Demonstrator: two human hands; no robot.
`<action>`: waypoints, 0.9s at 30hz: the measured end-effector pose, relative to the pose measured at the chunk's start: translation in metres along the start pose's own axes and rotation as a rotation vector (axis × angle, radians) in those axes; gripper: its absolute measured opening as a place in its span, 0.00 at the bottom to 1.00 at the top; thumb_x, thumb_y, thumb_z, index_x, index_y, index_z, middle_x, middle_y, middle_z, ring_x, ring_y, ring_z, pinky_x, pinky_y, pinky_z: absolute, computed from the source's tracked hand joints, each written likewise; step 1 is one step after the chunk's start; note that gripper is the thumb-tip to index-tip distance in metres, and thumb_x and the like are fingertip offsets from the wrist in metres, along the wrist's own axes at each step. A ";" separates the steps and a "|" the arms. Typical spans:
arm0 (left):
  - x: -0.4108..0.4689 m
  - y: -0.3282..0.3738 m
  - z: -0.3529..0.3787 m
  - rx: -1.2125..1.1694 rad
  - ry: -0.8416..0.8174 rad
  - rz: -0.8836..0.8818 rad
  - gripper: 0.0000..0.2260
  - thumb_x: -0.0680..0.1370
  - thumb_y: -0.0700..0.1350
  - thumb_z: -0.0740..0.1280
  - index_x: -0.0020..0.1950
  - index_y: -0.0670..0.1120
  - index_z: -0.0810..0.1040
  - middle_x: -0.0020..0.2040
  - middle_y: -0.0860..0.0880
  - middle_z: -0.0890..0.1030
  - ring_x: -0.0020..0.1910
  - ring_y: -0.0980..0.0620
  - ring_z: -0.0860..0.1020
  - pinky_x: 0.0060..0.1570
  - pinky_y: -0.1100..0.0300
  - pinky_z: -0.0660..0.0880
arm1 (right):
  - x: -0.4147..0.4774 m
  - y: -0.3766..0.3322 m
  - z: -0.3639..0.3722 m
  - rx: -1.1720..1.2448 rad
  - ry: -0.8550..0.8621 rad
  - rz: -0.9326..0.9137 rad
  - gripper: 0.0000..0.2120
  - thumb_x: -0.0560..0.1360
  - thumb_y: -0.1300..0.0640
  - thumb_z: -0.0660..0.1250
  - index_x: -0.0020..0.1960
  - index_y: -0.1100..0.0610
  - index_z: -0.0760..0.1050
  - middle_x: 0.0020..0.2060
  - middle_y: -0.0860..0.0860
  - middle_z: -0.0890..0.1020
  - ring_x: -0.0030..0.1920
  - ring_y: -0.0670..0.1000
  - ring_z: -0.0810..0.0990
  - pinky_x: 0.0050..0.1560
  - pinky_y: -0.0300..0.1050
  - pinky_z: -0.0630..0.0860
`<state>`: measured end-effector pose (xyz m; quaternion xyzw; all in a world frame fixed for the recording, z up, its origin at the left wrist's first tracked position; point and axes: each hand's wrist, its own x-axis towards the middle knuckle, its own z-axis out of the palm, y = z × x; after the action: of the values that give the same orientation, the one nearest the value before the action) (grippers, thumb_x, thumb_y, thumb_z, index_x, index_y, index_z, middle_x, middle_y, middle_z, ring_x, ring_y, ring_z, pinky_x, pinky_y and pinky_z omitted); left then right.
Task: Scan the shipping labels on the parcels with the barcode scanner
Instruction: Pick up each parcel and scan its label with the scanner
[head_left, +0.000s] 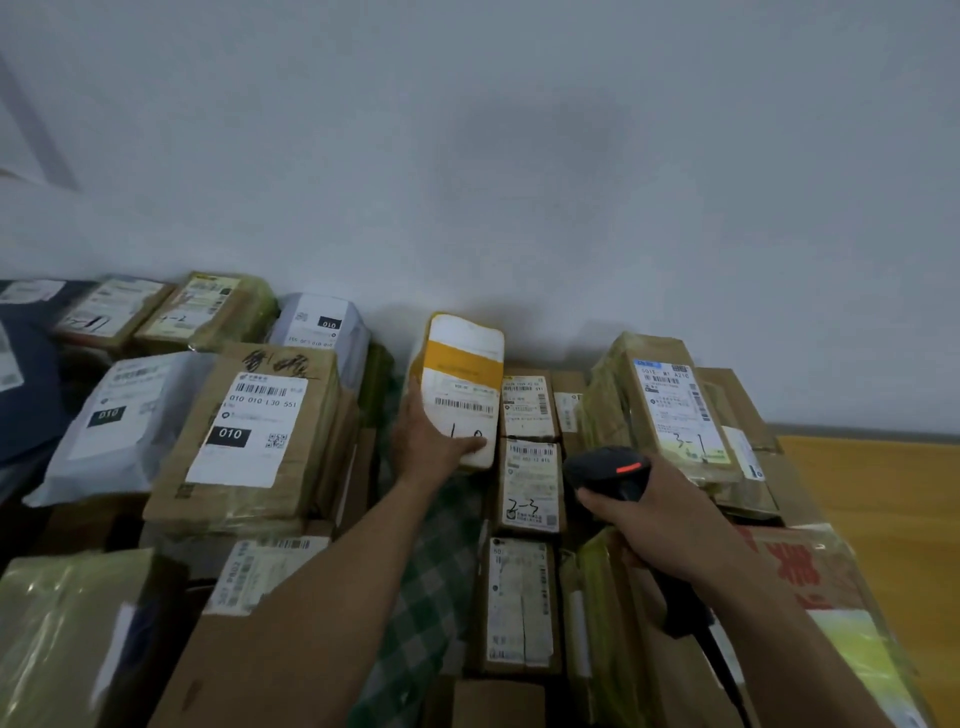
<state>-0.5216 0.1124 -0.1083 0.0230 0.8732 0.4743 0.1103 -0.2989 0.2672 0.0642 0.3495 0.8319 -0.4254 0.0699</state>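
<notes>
My left hand (434, 439) grips a small white parcel with a yellow band (464, 384), holding it tilted up so its barcode label faces me. My right hand (657, 512) holds a black barcode scanner (608, 470) with a red light on top; its head points toward the parcels, just right of and below the held parcel. Its cable runs down toward the lower right. Under the scanner lie brown boxes with white shipping labels, one marked "2-3" (530, 486).
Stacked cardboard boxes fill both sides: a box labelled "010" (249, 431) and a white poly bag (122, 415) at left, a tape-wrapped box marked "3-1" (678, 410) at right. Green checked cloth (431, 577) shows between stacks. A wall stands behind; wooden floor (883, 499) lies at right.
</notes>
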 end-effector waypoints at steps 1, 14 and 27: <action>-0.002 -0.005 0.001 -0.052 0.000 0.012 0.58 0.57 0.51 0.87 0.80 0.56 0.58 0.73 0.49 0.73 0.72 0.44 0.71 0.67 0.39 0.73 | 0.001 0.001 0.001 -0.011 0.003 -0.005 0.32 0.61 0.27 0.72 0.61 0.38 0.78 0.40 0.47 0.87 0.37 0.49 0.86 0.42 0.52 0.85; -0.085 0.013 -0.053 -0.391 0.072 0.084 0.46 0.68 0.38 0.82 0.80 0.54 0.63 0.72 0.50 0.74 0.73 0.48 0.71 0.67 0.42 0.75 | -0.036 -0.028 -0.007 0.021 -0.026 -0.091 0.28 0.71 0.34 0.72 0.68 0.42 0.73 0.48 0.43 0.87 0.39 0.46 0.88 0.48 0.56 0.85; -0.175 0.057 -0.117 -0.597 0.106 0.290 0.36 0.70 0.35 0.81 0.66 0.65 0.71 0.64 0.58 0.81 0.62 0.64 0.79 0.47 0.73 0.77 | -0.155 -0.087 0.005 0.167 -0.082 -0.334 0.12 0.81 0.49 0.70 0.63 0.44 0.74 0.44 0.51 0.88 0.40 0.51 0.88 0.37 0.41 0.82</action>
<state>-0.3797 0.0219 0.0309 0.0889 0.6877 0.7205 -0.0018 -0.2399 0.1483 0.1829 0.1936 0.8366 -0.5124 0.0031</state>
